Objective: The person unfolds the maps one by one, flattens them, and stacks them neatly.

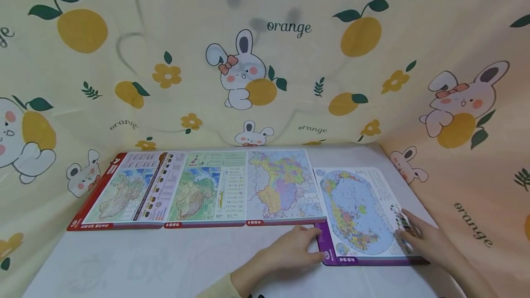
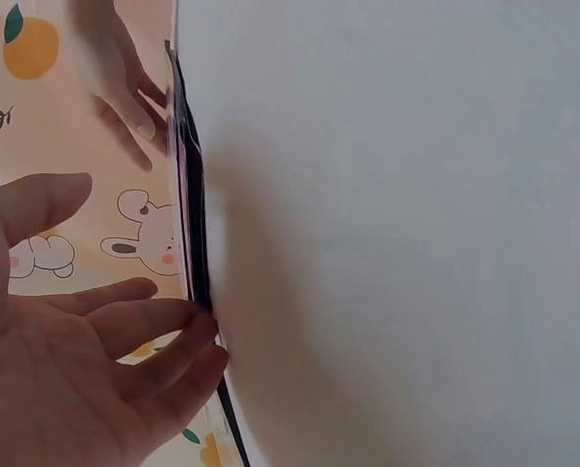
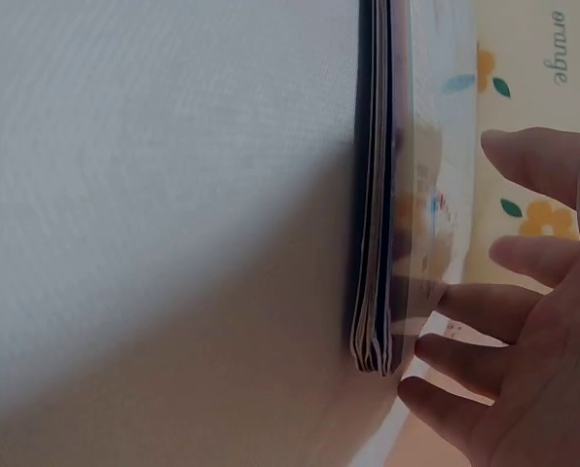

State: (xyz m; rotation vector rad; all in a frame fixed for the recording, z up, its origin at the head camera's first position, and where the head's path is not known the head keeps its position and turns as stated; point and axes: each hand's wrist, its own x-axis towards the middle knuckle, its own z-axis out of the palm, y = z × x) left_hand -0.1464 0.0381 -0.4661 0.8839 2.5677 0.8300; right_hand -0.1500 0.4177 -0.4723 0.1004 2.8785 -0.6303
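A purple-edged folded world map (image 1: pixel 360 210) lies on the white table at the right, its edge showing several layers in the right wrist view. At its lower left corner my left hand (image 1: pixel 285 249) touches the edge; the left wrist view has the fingertips (image 2: pixel 207 326) against that edge with the thumb apart. On the other side my right hand (image 1: pixel 430 240) rests its fingers on the map's right part. In the right wrist view the fingers (image 3: pixel 465 360) are extended and spread along the map's side. To the left lies a row of red-edged maps (image 1: pixel 207 192), the nearest one close against the purple-edged map.
A white tablecloth (image 1: pixel 136 261) covers the table, with faint show-through marks at the front left. Behind and on both sides hangs a cream cloth (image 1: pixel 198 8) printed with rabbits and oranges. Its right side (image 1: pixel 447 174) stands close beside my right hand.
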